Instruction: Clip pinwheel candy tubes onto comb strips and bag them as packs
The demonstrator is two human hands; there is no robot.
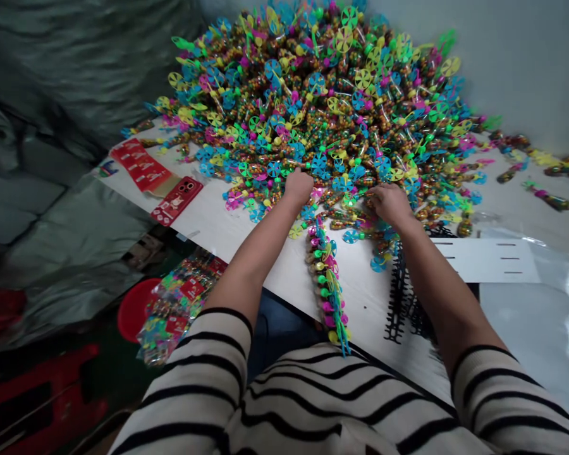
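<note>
A big pile of small clear bottles (332, 120) filled with multicoloured balls, with bright pinwheel toys on them, covers the back of the table. My left hand (299, 187) is closed at the pile's front edge; its fingertips and anything in them are hidden. To its right, my right hand (392, 203) has its fingers curled round one of the small bottles at the pile. Between my forearms a row of these toy bottles (329, 278) lies lined up close together, running toward my body. Black toothed plastic strips (398, 303) lie beneath my right forearm.
A white slotted card (490, 259) and clear plastic sheeting (531, 322) lie at right. On the left are red printed cards (140, 165) and a phone in a red case (177, 201). Below stand a red basin (131, 313), filled bags (180, 306) and a red stool (59, 398).
</note>
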